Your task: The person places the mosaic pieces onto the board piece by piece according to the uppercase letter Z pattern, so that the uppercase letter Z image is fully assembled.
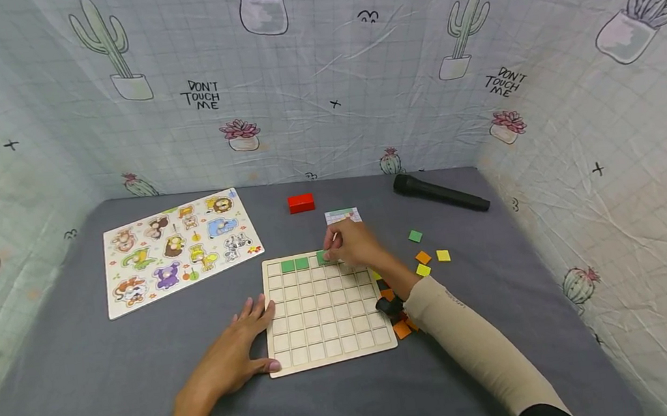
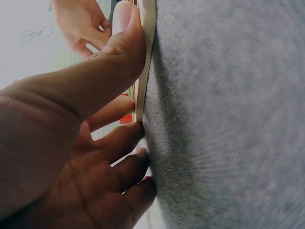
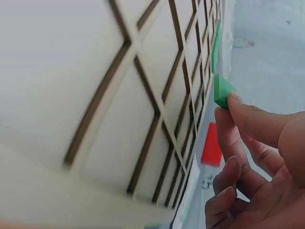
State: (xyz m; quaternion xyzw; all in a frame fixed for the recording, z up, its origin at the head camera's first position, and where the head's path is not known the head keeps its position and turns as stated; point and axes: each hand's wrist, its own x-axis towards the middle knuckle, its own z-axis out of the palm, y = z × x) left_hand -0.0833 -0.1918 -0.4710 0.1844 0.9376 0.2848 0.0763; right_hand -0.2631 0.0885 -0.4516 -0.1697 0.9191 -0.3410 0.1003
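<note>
A wooden grid board (image 1: 327, 315) lies on the grey cloth, its square recesses edged by raised strips. My left hand (image 1: 241, 345) rests at the board's left edge, thumb on the near corner and fingers spread along the side. Between thumb and index finger, my right hand (image 1: 352, 241) pinches a green square tile (image 3: 222, 90) at the far row. In the right wrist view the tile is tilted at the board's edge. Two green tiles (image 1: 295, 264) sit side by side in that far row, left of the pinched one.
Behind the right hand lies a small printed card (image 1: 342, 216), partly covered. Orange, yellow and green tiles (image 1: 422, 257) are scattered right of the board, some hidden under the forearm. Farther off are a red block (image 1: 301, 203), a black microphone (image 1: 439, 193) and an animal puzzle board (image 1: 155, 273).
</note>
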